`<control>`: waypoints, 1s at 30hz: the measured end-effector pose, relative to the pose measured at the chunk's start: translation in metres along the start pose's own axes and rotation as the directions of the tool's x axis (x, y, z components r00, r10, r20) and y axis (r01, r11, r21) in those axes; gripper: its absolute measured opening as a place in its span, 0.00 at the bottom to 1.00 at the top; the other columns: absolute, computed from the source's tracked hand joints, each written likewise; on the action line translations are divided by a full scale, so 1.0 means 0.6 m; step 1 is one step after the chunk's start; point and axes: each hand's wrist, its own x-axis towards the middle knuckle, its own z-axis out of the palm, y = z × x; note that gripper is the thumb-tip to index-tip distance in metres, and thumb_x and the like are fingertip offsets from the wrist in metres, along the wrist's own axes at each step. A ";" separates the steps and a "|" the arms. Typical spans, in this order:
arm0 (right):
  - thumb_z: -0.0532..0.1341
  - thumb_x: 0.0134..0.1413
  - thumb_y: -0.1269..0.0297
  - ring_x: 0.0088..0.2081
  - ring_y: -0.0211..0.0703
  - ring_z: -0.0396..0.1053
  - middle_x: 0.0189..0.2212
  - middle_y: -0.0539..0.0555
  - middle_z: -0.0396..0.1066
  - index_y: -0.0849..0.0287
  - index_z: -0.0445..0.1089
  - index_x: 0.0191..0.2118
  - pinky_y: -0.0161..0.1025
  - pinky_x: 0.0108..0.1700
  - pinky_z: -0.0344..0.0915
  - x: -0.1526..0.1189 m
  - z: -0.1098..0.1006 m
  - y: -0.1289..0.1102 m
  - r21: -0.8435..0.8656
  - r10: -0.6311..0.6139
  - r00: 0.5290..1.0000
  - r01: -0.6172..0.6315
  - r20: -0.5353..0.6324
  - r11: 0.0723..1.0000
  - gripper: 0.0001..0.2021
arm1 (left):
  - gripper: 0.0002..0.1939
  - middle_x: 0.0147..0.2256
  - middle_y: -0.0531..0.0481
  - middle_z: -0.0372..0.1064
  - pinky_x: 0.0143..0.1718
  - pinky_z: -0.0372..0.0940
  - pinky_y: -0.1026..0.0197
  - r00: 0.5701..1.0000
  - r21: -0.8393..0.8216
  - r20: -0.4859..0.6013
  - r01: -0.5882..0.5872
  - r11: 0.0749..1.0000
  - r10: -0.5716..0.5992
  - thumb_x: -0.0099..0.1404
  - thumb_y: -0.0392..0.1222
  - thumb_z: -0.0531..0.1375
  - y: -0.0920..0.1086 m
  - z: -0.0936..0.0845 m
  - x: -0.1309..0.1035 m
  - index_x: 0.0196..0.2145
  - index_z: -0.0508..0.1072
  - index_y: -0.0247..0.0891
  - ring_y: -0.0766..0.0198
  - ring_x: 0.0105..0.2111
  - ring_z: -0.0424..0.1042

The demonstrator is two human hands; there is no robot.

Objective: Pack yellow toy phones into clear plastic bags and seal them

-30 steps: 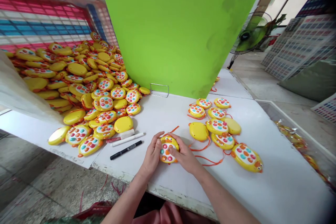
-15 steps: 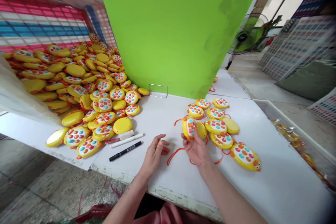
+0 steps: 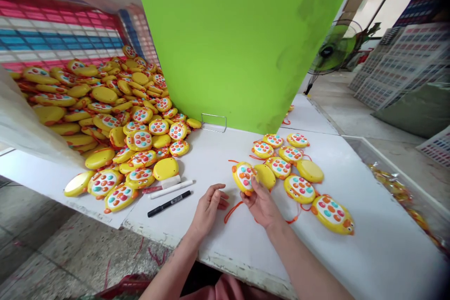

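Observation:
My right hand (image 3: 263, 204) grips a yellow animal-shaped toy (image 3: 242, 174) by its edge, thumb on top. The toy's white face with coloured round buttons is turned up. Behind it, partly hidden, lies a yellow toy with its plain back up (image 3: 265, 176). My left hand (image 3: 208, 208) rests near the table's front, empty, fingers loosely curled and apart. An orange cord loop (image 3: 232, 212) lies between my hands. Several more such toys, like the button-side-up one (image 3: 332, 214), lie right of and behind my right hand.
A large heap of the same toys (image 3: 105, 122) spills from a plastic-lined container at left. A black marker (image 3: 169, 204), a white pen (image 3: 171, 189) and a wire stand (image 3: 214, 123) lie on the white table. A green board (image 3: 225, 47) stands behind. At right is a bin with wrapped items (image 3: 397, 185).
The toy in my right hand has moved left and slightly down, and its button side has turned further up. One toy behind it has shifted left. My left hand has hardly moved.

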 end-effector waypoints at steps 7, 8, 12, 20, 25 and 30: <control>0.66 0.51 0.57 0.45 0.39 0.71 0.48 0.49 0.72 0.45 0.68 0.50 0.36 0.41 0.68 0.001 -0.009 -0.014 -0.026 -0.081 0.992 0.084 0.098 0.996 0.19 | 0.24 0.34 0.46 0.71 0.35 0.68 0.58 1.000 0.030 -0.014 0.006 1.000 -0.005 0.67 0.58 0.49 -0.004 0.004 0.000 0.47 0.66 0.36 0.61 0.31 0.73; 0.66 0.51 0.58 0.41 0.38 0.72 0.44 0.50 0.74 0.47 0.68 0.51 0.35 0.39 0.67 -0.001 -0.008 -0.006 -0.063 -0.026 0.992 0.033 0.120 0.997 0.20 | 0.23 0.34 0.47 0.71 0.34 0.68 0.58 1.000 0.040 -0.015 0.010 0.999 -0.009 0.67 0.58 0.49 -0.001 0.006 -0.001 0.47 0.66 0.36 0.61 0.31 0.73; 0.64 0.54 0.59 0.31 0.36 0.71 0.32 0.51 0.75 0.55 0.69 0.48 0.35 0.34 0.64 -0.010 -0.003 0.025 -0.246 0.112 0.964 -0.051 0.242 0.968 0.16 | 0.19 0.35 0.47 0.72 0.35 0.69 0.57 1.000 0.191 0.016 -0.012 0.982 0.009 0.68 0.54 0.50 0.015 -0.009 0.014 0.47 0.66 0.38 0.61 0.31 0.73; 0.63 0.54 0.54 0.31 0.38 0.71 0.32 0.52 0.73 0.57 0.70 0.46 0.38 0.37 0.63 -0.006 0.002 0.028 -0.447 0.181 0.940 -0.034 0.291 0.894 0.17 | 0.25 0.60 0.30 0.51 0.58 0.52 0.45 0.944 0.937 -0.178 0.076 0.341 0.279 0.63 0.40 0.56 0.059 -0.168 0.189 0.56 0.58 0.30 0.45 0.61 0.51; 0.63 0.54 0.53 0.36 0.40 0.72 0.37 0.54 0.73 0.57 0.70 0.46 0.39 0.39 0.64 -0.005 0.004 0.030 -0.469 0.140 0.946 0.014 0.293 0.883 0.17 | 0.24 0.58 0.19 0.49 0.56 0.47 0.35 0.929 0.918 -0.315 0.246 0.310 0.194 0.58 0.38 0.58 0.072 -0.203 0.260 0.49 0.62 0.21 0.31 0.62 0.41; 0.66 0.51 0.55 0.53 0.47 0.66 0.52 0.58 0.67 0.54 0.68 0.50 0.48 0.53 0.62 0.001 -0.006 0.037 -0.460 0.063 0.959 0.075 0.277 0.885 0.21 | 0.15 0.51 0.30 0.61 0.50 0.56 0.40 0.964 0.904 -0.251 0.200 0.377 0.092 0.56 0.39 0.58 0.069 -0.145 0.248 0.42 0.66 0.32 0.38 0.55 0.58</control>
